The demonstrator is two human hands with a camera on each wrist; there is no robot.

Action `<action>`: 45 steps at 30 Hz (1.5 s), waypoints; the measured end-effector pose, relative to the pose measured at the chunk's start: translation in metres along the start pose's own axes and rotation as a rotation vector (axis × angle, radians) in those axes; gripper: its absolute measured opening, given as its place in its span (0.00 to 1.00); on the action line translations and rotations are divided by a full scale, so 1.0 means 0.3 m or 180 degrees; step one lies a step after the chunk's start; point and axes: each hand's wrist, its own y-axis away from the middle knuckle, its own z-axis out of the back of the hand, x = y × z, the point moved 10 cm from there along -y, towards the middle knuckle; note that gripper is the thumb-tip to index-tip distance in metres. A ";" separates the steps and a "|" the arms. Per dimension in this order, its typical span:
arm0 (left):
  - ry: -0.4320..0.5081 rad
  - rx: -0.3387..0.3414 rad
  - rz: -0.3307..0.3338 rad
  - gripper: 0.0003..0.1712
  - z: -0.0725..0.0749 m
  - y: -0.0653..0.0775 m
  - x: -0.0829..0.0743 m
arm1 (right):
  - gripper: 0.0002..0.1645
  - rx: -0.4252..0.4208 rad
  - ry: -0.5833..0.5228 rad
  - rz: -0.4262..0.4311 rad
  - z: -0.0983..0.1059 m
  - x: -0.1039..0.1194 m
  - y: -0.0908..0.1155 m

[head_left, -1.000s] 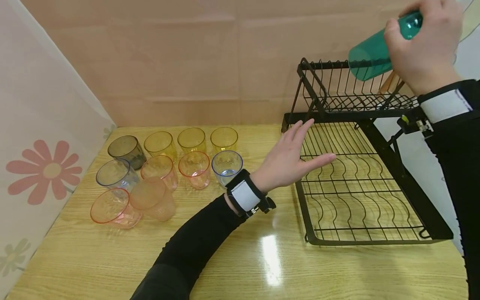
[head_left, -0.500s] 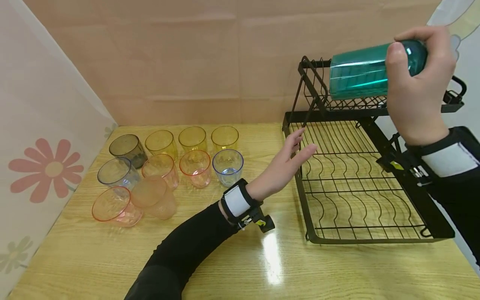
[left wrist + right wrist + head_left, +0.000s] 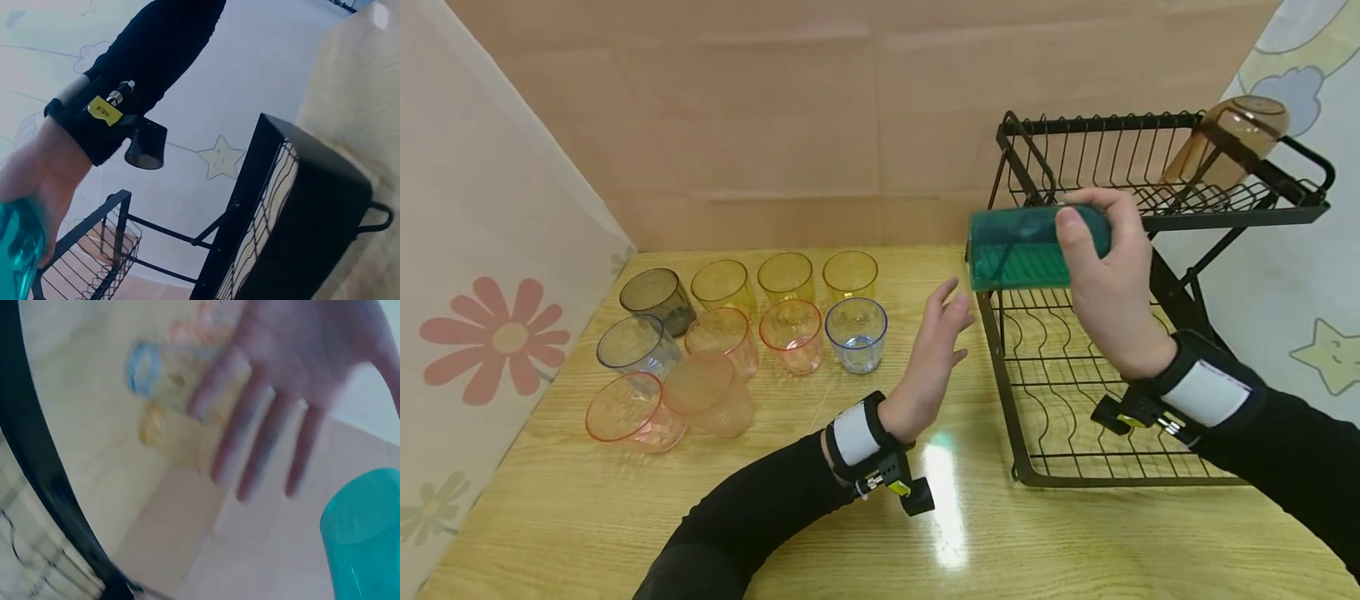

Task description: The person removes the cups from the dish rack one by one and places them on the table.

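A teal see-through cup [image 3: 1018, 248] lies sideways in the air in front of the rack, its mouth facing left. My right hand [image 3: 1112, 283] grips it near the base, thumb on the near side. Left of the cup's mouth, my left hand [image 3: 925, 367] is raised with fingers extended and holds nothing. The right wrist view shows that left hand [image 3: 294, 375] spread out, with the teal cup [image 3: 365, 531] beside it at lower right. A black two-tier dish rack [image 3: 1011, 417] stands on the right, its upper tier partly behind the cup.
An amber cup [image 3: 1225, 142] leans upside down on the rack's upper tier. At the left stand several cups, among them a blue-rimmed cup [image 3: 856, 333], a frosted pink cup [image 3: 709, 396] and a dark grey cup [image 3: 658, 300]. They rest on the wooden table [image 3: 820, 533].
My right hand has brought the teal cup down and left from above the rack's upper tier, revealing the amber cup. My left hand has drawn back leftward and lower.
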 end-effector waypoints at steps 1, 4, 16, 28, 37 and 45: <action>0.0052 -0.0046 -0.0005 0.45 0.008 0.006 0.003 | 0.12 0.0065 -0.0022 -0.0043 -0.018 -0.009 0.014; 0.0190 -0.0172 -0.0015 0.48 0.028 0.021 0.007 | 0.14 0.0241 0.0080 -0.0127 -0.063 -0.032 0.051; 0.0550 -0.0679 -0.0047 0.42 0.098 0.038 0.002 | 0.19 0.0706 0.0175 -0.0696 -0.190 -0.117 0.178; 0.0635 -0.1210 -0.0276 0.27 0.179 0.065 -0.003 | 0.19 0.0989 -0.0049 -0.1034 -0.259 -0.130 0.265; 0.0107 -0.0942 -0.0393 0.24 0.233 0.103 -0.029 | 0.22 0.1847 0.0159 -0.1001 -0.314 -0.116 0.336; -0.0612 -0.0352 -0.0580 0.20 0.256 0.155 -0.048 | 0.30 0.2738 0.0680 -0.0888 -0.336 -0.101 0.395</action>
